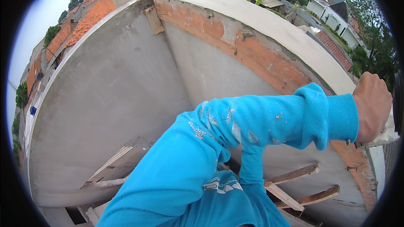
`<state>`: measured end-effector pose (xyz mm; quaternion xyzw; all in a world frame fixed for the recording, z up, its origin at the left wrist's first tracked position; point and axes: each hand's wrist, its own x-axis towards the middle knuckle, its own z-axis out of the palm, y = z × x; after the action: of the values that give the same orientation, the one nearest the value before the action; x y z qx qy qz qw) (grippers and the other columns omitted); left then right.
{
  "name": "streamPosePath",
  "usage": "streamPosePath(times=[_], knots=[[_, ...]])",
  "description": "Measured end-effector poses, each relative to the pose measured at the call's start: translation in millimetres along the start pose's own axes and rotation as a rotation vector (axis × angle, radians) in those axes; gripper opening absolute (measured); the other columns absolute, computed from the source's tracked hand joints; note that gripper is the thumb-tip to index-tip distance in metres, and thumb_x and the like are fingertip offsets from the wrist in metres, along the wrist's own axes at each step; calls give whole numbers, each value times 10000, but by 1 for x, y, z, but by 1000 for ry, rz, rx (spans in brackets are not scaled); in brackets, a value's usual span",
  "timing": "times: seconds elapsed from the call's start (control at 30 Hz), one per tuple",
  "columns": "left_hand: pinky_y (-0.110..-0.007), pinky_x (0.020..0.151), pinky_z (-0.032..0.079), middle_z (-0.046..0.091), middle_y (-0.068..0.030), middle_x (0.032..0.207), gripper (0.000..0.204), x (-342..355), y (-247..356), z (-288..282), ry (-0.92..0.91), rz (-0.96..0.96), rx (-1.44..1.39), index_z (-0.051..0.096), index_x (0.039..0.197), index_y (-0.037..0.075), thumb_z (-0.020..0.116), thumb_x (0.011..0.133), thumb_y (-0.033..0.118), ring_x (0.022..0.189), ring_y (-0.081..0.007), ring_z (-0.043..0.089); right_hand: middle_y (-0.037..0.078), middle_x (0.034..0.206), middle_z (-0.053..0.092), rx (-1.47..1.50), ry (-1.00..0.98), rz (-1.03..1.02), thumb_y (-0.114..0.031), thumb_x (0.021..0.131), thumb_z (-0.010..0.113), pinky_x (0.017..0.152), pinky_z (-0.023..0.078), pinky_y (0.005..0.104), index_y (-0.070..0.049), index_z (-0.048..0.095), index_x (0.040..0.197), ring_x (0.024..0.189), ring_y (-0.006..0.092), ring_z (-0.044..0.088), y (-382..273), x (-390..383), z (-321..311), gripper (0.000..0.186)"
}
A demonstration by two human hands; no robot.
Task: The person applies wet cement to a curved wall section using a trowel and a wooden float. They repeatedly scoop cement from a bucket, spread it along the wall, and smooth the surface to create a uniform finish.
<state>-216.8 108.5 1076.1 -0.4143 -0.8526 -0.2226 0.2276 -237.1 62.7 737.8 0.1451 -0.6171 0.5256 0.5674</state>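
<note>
My right hand (372, 107) is at the far right of the view, closed into a fist that rests on the top edge of the parapet wall (269, 27). I cannot tell whether the fist grips anything; the fingers are turned away from the camera. The right sleeve (261, 120), bright blue and flecked with grey mortar, crosses the middle of the view from lower left to the wrist.

My left hand is hidden under the right arm. Only part of the left sleeve (251, 166) shows below the elbow, pointing downward, so I cannot tell its state.

The wall forms an inside corner. Both faces are grey plaster (109, 101), with a band of bare orange brick (256, 56) under the pale cap. Wooden planks (309, 185) lie below, against the wall base.
</note>
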Motion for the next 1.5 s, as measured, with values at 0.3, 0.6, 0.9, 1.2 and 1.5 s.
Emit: streamPosePath(times=[0.3,0.6,0.9,1.2,1.5], knots=[[-285,683,509,664,-91,966,363,-166,-111,-34,463,-276,-1154,649,1081,-4,634,949,334,808,-111,608,145,1100,613,43,-251,461,-273,1004,494,960,470,394,34,551,1276,1064,244,601,-72,58,-34,414],[-389,1120,392,329,-104,1560,553,-312,-174,27,545,-437,-1656,268,1533,88,463,1035,227,1392,-250,392,172,1244,605,652,-570,837,-346,1012,468,975,472,386,46,506,1344,1121,263,595,-105,87,41,515],[-397,1120,392,414,-115,1486,558,-347,-191,52,256,-458,-1670,318,1504,61,478,1025,300,1345,-253,437,165,1350,545,951,-572,1263,-382,986,473,1010,465,380,27,421,1413,1218,257,554,-91,53,54,594],[-403,982,524,655,-152,1158,630,-316,-221,29,-302,-651,-1680,544,1331,-32,535,977,488,1079,-256,632,182,1348,536,682,-202,813,-304,997,490,969,497,390,6,407,1425,1187,281,571,-103,79,-15,534],[-373,694,627,665,-176,944,604,-348,-259,9,160,-679,-1562,600,1189,-114,572,966,447,841,-250,688,148,1165,599,-210,325,97,-260,999,526,947,449,331,74,476,1315,1086,206,572,-156,169,7,462]])
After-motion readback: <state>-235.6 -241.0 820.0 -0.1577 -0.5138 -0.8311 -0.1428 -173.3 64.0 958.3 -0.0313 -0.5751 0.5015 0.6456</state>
